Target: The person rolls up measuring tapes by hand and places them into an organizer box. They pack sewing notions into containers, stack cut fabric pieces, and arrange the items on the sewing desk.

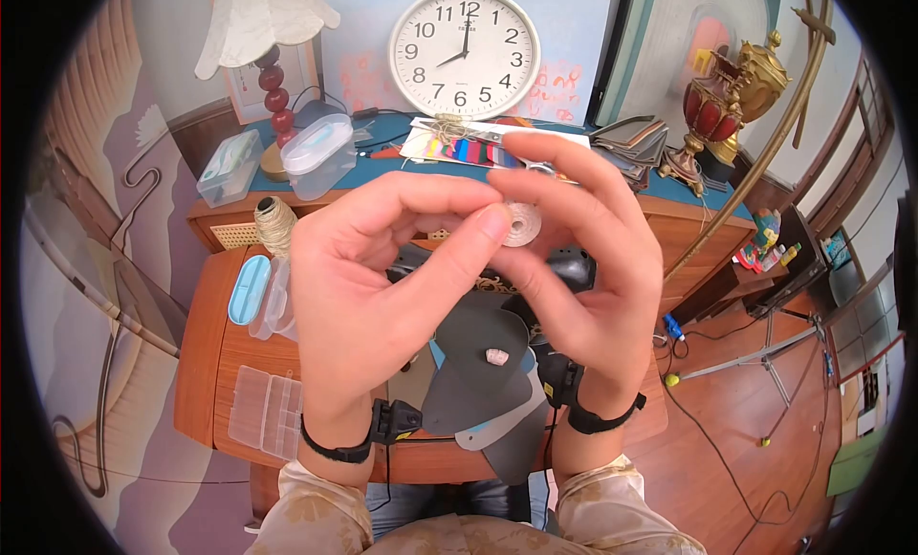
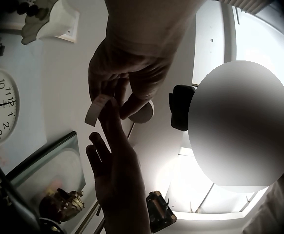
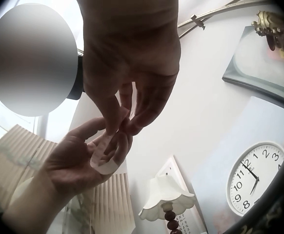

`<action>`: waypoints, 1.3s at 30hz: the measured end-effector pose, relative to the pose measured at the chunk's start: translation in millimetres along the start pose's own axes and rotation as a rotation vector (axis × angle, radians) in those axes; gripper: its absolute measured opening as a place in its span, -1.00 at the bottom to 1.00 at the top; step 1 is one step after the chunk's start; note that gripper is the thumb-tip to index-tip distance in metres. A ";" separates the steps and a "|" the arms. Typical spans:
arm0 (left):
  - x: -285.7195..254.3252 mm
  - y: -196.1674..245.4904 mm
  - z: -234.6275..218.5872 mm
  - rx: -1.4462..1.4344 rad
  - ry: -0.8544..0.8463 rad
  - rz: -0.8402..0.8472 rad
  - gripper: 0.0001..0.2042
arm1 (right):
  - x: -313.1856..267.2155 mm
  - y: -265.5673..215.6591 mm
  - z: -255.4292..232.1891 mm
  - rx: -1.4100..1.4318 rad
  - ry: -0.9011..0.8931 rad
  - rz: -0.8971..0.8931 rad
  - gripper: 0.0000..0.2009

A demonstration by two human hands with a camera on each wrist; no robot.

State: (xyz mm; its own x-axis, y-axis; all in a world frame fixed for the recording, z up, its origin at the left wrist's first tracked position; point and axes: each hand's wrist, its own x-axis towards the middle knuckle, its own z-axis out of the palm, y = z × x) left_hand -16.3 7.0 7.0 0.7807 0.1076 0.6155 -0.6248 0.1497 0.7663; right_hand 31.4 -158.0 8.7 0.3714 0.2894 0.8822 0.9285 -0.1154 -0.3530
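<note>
Both hands are raised close together in front of the chest. Between them is a small roll of white tape (image 1: 521, 225), its round side facing the head camera. My left hand (image 1: 368, 278) pinches the roll at thumb and forefinger, the thumb overlapping its edge. My right hand (image 1: 602, 259) curves in from the other side, thumb and forefinger bent at the tape. In the left wrist view a short flat tape strip (image 2: 96, 111) sticks out by the meeting fingertips. The right wrist view shows a curved tape strip (image 3: 103, 166) in front of the left fingers.
Below the hands, a crumpled whitish lump (image 1: 497, 357) lies on dark grey sheets (image 1: 469, 402). Clear plastic cases (image 1: 266, 412), a blue case (image 1: 250, 290) and a thread cone (image 1: 275, 225) stand left. Behind are a wall clock (image 1: 466, 53), a lamp (image 1: 263, 24) and a colour swatch card (image 1: 469, 152).
</note>
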 end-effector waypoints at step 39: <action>0.6 -2.5 -0.2 0.038 -0.007 0.043 -0.83 | -1.2 7.2 -3.0 -0.015 0.058 -0.009 -0.57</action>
State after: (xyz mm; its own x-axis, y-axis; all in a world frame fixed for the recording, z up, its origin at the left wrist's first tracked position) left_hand -14.3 6.9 5.4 0.7528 0.1064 0.6496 -0.6581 0.1079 0.7451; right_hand 37.6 -162.0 6.0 0.3618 0.2347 0.9022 0.9316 -0.1270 -0.3406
